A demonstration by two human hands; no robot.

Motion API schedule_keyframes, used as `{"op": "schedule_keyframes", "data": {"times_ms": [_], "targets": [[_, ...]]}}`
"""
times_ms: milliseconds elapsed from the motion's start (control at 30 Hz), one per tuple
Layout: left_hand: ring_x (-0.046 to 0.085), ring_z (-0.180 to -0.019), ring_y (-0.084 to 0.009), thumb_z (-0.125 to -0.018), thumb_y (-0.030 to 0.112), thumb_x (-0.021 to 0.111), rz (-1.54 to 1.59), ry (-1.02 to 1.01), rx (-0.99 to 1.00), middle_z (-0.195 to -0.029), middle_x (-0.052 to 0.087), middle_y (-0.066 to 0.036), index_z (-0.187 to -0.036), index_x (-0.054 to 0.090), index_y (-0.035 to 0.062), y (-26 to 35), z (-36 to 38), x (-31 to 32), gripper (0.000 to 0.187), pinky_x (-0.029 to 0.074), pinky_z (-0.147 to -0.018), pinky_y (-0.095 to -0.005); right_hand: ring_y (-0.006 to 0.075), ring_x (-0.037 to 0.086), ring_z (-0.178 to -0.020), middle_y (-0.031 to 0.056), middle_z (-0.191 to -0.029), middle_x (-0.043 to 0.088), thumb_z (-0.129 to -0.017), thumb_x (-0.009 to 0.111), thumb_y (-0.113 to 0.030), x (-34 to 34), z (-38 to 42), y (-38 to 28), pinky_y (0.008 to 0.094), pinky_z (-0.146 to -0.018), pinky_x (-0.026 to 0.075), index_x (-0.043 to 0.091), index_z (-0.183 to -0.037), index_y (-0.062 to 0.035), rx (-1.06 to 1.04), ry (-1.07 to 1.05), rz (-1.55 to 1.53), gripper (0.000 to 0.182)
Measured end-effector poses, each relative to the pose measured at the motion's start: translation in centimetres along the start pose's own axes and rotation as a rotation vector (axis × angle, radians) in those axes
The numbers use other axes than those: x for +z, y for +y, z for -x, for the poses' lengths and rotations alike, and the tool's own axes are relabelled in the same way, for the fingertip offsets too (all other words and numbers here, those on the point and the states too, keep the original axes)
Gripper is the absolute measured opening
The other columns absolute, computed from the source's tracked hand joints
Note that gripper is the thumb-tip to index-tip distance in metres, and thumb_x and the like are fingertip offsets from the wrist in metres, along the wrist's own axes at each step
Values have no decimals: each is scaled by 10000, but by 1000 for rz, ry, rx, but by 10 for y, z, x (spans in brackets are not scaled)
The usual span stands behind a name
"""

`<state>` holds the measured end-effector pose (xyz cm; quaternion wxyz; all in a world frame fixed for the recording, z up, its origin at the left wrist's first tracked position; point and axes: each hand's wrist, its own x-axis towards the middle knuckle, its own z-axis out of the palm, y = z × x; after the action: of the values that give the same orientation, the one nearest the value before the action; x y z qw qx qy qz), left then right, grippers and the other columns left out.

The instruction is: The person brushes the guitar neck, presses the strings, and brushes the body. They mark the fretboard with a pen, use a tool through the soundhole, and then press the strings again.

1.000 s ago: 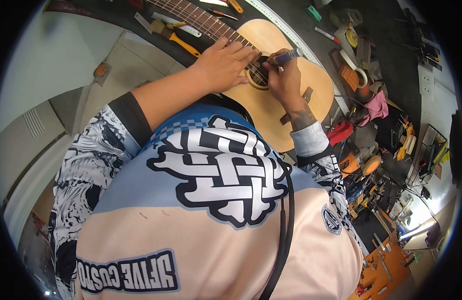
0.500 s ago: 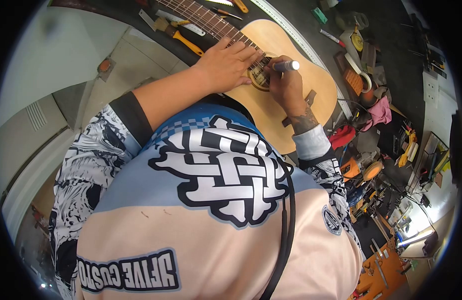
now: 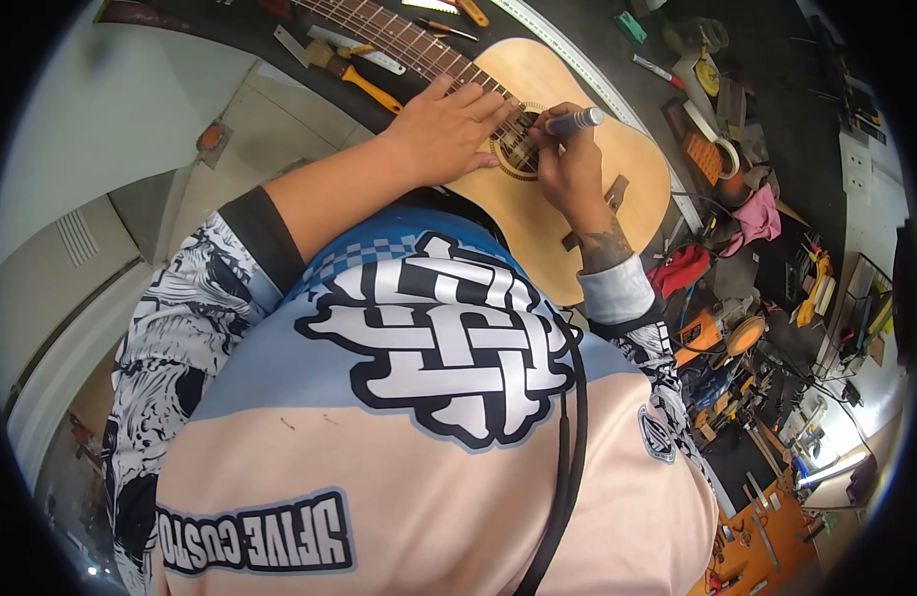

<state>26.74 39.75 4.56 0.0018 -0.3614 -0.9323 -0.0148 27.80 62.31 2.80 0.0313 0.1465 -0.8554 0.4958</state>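
Observation:
An acoustic guitar (image 3: 617,154) with a pale top lies on the dark bench, its brown fretboard (image 3: 419,48) running to the upper left. My left hand (image 3: 448,131) rests flat over the strings at the body end of the fretboard, fingers stretched out, thumb by the soundhole (image 3: 519,157). Just right of the soundhole, my right hand (image 3: 569,159) is closed around a thick grey marker-like tool (image 3: 575,121), its pale end pointing to the right. The tool's working tip is hidden behind my fingers. The dark bridge (image 3: 617,194) sits beside my right wrist.
A yellow-handled brush (image 3: 369,89) and a metal ruler (image 3: 384,62) lie left of the neck. Beyond the guitar runs a long white ruler (image 3: 558,50). To the right are a red-and-white marker (image 3: 659,72), a tape roll (image 3: 726,157), a pink cloth (image 3: 758,219) and cluttered tools.
The grey tool has tilted, its pale end shifting slightly up and to the right with my right hand. My left hand stays on the strings.

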Motion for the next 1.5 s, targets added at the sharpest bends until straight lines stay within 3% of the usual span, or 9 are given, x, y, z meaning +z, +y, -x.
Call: {"op": "schedule_keyframes", "data": {"times_ms": [433, 700, 800, 967, 1067, 1233, 1333, 1400, 1500], "targets": [[499, -1226, -190, -976, 579, 582, -13, -32, 10, -1321, 561, -25, -1598, 394, 142, -1, -2, -4, 783, 341, -1078, -442, 223, 720, -937, 118, -1004, 681, -934, 655, 86, -13, 12, 2, 337, -836, 582, 514, -1229, -25, -17, 59, 41, 345], [484, -1307, -199, -954, 597, 600, 11, 1, 12, -1362, 553, -37, -1597, 389, 154, -2, 0, 3, 809, 302, -1156, -495, 177, 659, -987, 104, -1085, 633, -942, 671, 93, -32, 12, -2, 296, -885, 542, 425, -1302, -44, -14, 380, -383, 457], [462, -1352, -204, -941, 611, 608, 56, 157, 21, -1399, 537, -45, -1603, 385, 183, -7, 6, 14, 819, 295, -1165, -500, 168, 653, -980, 100, -1082, 637, -945, 685, 67, -39, -1, 2, 289, -882, 537, 424, -1303, -46, 29, 438, -368, 457], [178, -1596, -264, -986, 617, 548, 244, 72, 4, -1709, 256, -76, -1624, 347, 205, -18, 11, 25, 786, 162, -1261, -557, 159, 669, -948, 88, -1050, 670, -958, 671, 24, -52, -52, 22, 290, -840, 546, 435, -1334, -35, 40, 436, -351, 448], [233, -1576, -296, -982, 565, 592, 194, 139, -75, -1683, 311, -94, -1605, 388, 197, -27, 31, 16, 752, 200, -1241, -562, 138, 689, -947, 65, -1017, 700, -956, 675, 7, -57, -87, 16, 291, -827, 551, 483, -1312, -26, 58, 406, 35, 406], [432, -1452, -354, -969, 413, 664, 307, 240, -318, -1534, 505, -123, -1505, 521, 147, -75, 112, 25, 615, 305, -1183, -554, 458, 695, -949, 225, -989, 727, -888, 707, -63, -74, -146, 36, 488, -797, 564, 622, -1157, -78, 41, 128, 559, 282], [570, -1271, -385, -968, 273, 675, 348, 98, -579, -1365, 598, -195, -1415, 573, 65, -145, 210, 131, 503, 427, -1082, -498, 449, 703, -942, 226, -987, 734, -887, 695, -60, -49, -185, 33, 514, -791, 557, 622, -1137, -69, 163, -75, 853, 261], [584, -1272, -377, -963, 236, 652, 419, -423, -747, -1390, 588, -190, -1400, 576, 66, -179, 270, 191, 474, 452, -1071, -500, 451, 702, -933, 231, -971, 735, -894, 684, -77, -38, -205, 65, 534, -794, 555, 636, -1133, -77, 204, -164, 911, 243], [580, -1312, -339, -959, 262, 644, 422, -904, -524, -1438, 567, -185, -1458, 541, 106, -168, 331, 268, 533, 459, -1086, -495, 435, 708, -945, 216, -973, 740, -894, 686, -81, -39, -211, 85, 530, -799, 560, 654, -1126, -78, 307, -242, 967, 235]]}}
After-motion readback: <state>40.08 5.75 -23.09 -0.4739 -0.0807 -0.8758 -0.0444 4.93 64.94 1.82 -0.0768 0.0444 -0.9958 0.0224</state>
